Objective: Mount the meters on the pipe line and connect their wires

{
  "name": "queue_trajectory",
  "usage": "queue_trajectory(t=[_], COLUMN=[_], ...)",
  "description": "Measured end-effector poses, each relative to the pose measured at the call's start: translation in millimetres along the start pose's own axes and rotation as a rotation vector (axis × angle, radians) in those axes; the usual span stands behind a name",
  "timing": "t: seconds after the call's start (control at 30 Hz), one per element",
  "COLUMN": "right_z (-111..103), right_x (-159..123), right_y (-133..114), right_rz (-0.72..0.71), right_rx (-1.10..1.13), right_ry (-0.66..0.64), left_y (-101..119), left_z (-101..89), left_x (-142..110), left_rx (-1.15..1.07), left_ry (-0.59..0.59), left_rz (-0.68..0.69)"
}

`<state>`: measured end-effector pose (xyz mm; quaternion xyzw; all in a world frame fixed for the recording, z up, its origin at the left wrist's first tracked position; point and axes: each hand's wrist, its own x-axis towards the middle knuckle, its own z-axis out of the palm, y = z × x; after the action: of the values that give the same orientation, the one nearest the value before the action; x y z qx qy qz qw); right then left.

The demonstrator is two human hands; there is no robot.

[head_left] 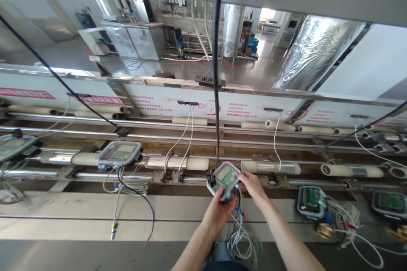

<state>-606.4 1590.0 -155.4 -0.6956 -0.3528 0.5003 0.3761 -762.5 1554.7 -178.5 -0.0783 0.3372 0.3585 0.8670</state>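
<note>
Between both hands is a clear-lidded electronic meter box (226,178) with a green circuit board and a small display inside, held tilted above the bench edge. My left hand (220,204) grips its lower left side, thumb on the front rim and fingers underneath. At its right edge, my right hand (249,183) pinches the rim near the cable outlets. A black clip (211,177) with a thick black cable (216,72) sits at the box's upper left corner. White cables drop from its underside into a loose coil (244,243) below.
More meter boxes (120,152) stand left, and another (310,201) lies right beside coiled cables and a brass fitting (324,230). Behind run metal rails (152,135) with pale rollers (270,167). Thin white wires (190,135) hang from small black connectors. A metal ledge (79,207) borders the front.
</note>
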Motion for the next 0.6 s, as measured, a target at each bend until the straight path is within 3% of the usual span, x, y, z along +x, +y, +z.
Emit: queue_trajectory(t=[0.23, 0.37, 0.6], right_z=[10, 15, 20], right_x=[25, 33, 22], right_y=[-5, -3, 1], right_rz=[-0.018, -0.025, -0.009], right_rx=[0.385, 0.481, 0.543], right_ry=[0.119, 0.210, 0.334], left_y=[27, 31, 32], left_z=[41.3, 46.0, 44.8], left_x=[31, 40, 38], left_rx=[0.136, 0.208, 0.315], left_ry=[0.050, 0.042, 0.005], left_rz=[0.276, 0.313, 0.309])
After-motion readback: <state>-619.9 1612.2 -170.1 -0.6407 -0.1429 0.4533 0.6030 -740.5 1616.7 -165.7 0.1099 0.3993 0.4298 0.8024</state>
